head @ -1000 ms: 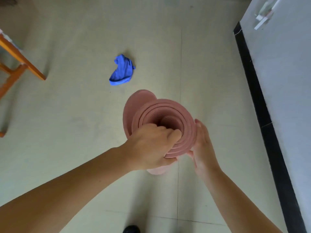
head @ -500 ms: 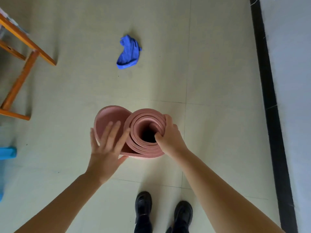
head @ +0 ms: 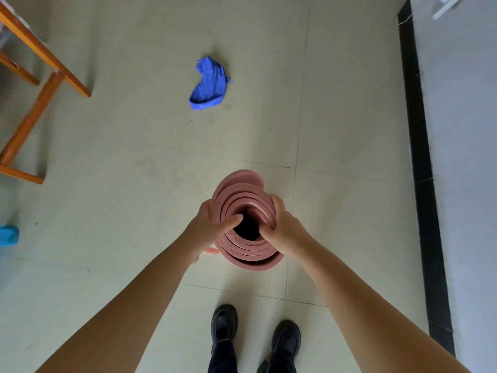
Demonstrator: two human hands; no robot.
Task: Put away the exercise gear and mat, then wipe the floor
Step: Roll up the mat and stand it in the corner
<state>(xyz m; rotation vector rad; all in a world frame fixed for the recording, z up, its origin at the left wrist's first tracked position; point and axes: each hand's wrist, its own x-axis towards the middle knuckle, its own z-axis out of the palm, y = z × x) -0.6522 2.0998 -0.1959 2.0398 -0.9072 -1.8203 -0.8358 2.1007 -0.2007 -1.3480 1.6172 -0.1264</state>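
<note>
Your pink mat [head: 243, 249] is rolled into a loose spiral and stands on end on the floor [head: 134, 146], its open top facing you. The layers sit slightly uneven, and the outer flap rises a little higher on the far side. Your left hand [head: 208, 224] clamps the roll's left rim, thumb hooked over the edge into the dark core, fingers wrapped outside. Your right hand [head: 282, 224] grips the right rim the same way, thumb inside, palm pressed to the outer wall. Both hands are closed on the mat, which stands between them.

Well beyond your hands, slightly left, a crumpled blue cloth [head: 208, 83] lies on the tiles. Far to the left of your left hand stand orange wooden furniture legs [head: 35, 103], and a blue object [head: 8, 235] shows at the left edge. Right of your right hand, a black baseboard [head: 419, 157] runs along the wall [head: 462, 157]. Your black shoes [head: 224, 323] are just below the mat, near your forearms.
</note>
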